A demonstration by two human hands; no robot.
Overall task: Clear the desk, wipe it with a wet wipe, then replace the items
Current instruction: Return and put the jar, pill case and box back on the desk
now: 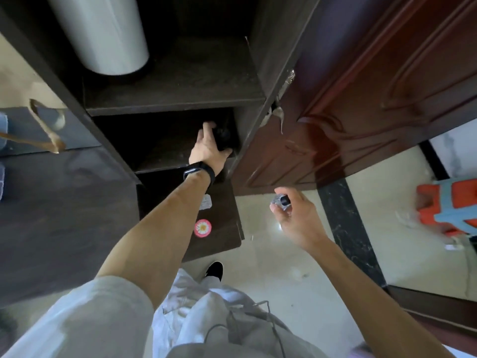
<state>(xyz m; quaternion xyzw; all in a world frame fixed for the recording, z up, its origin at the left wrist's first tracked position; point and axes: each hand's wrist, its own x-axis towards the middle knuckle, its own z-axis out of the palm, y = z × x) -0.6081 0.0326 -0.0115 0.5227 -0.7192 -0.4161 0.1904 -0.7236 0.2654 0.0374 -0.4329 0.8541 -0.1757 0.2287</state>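
We're looking down at a dark wooden cabinet [175, 99] with open shelves; a white roll [103, 34] sits in the upper one; on the right, a glossy reddish-brown door [374, 99] stands open; below, shiny cream floor tiles [284, 267] crossed by a black marbled strip [346, 223].

Upper shelf [180, 81] has a big white roll [103, 34] hogging its left side, so only the right half is open to reach into. The lower compartment [154, 140] under it is pretty tight, and the left hand [209, 148] fills its back right corner, wrapped around a dark object [223, 136]. The open door [361, 99] juts out just beside the compartment's right wall and blocks that side, but the floor [284, 254] in front has plenty of room, where the right hand [296, 215] hangs pinching a small object [281, 201].
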